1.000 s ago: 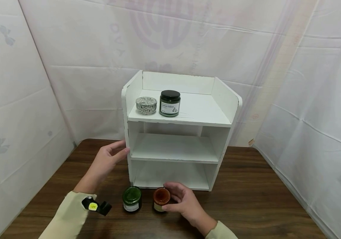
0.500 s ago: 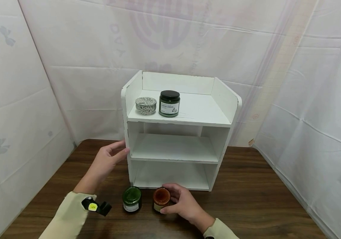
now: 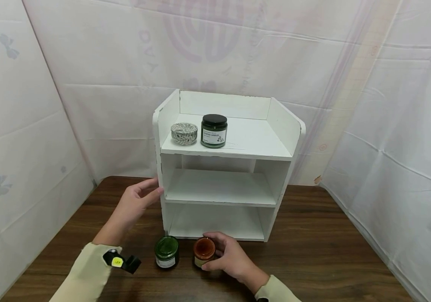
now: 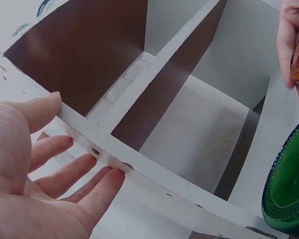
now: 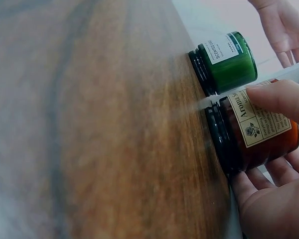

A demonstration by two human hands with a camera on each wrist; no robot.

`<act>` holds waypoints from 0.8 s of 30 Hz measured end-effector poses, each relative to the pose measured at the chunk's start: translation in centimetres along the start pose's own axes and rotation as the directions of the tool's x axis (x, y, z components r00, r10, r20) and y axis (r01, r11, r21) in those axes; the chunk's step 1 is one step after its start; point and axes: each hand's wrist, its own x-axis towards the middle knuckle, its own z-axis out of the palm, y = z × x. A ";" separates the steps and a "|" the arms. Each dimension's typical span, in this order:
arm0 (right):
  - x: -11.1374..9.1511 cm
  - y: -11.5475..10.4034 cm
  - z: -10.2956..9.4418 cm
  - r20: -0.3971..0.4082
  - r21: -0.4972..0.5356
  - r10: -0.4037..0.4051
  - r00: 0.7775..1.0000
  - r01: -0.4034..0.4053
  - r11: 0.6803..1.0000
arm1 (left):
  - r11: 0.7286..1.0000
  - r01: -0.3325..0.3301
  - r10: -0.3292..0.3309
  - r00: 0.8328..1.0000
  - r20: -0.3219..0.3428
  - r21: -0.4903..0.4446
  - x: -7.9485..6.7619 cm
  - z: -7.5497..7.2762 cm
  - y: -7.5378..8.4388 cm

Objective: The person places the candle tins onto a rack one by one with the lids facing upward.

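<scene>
My right hand (image 3: 234, 261) holds an amber glass candle jar (image 3: 204, 248) in front of the shelf, thumb on its cream label and fingers round the far side. In the right wrist view the amber jar (image 5: 259, 127) stands upside down, its black lid at the tabletop. Just left of it a green candle jar (image 3: 167, 248) with a white label is also inverted on its black lid. My left hand (image 3: 134, 201) touches the left side of the white shelf unit (image 3: 221, 184). Its thumb is at the front edge, and the loosely spread fingers (image 4: 70, 174) lie along the outer side.
On the shelf's top level, a round patterned tin (image 3: 184, 134) sits left of a dark green candle jar (image 3: 214, 131) with a black lid. The unit stands on a dark wooden table (image 3: 313, 251). White sheeting (image 3: 106, 105) hangs behind and at both sides.
My right hand has shifted slightly left around the amber jar, its thumb now further along the label. The left hand, shelf and other jars stay where they were.
</scene>
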 end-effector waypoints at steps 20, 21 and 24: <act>0.0 -0.2 0.2 -0.007 0.010 0.012 1.000 -0.012 1.000 | 1.000 0.004 -0.004 1.000 -0.004 -0.002 0.1 0.0 -0.1; 0.0 -0.2 0.2 -0.008 0.009 0.010 1.000 -0.010 1.000 | 1.000 0.003 -0.003 1.000 -0.003 -0.005 0.1 0.0 -0.1; 0.0 -0.2 0.2 -0.010 0.004 0.005 1.000 -0.005 1.000 | 1.000 -0.002 0.002 1.000 -0.002 -0.015 0.1 0.0 0.0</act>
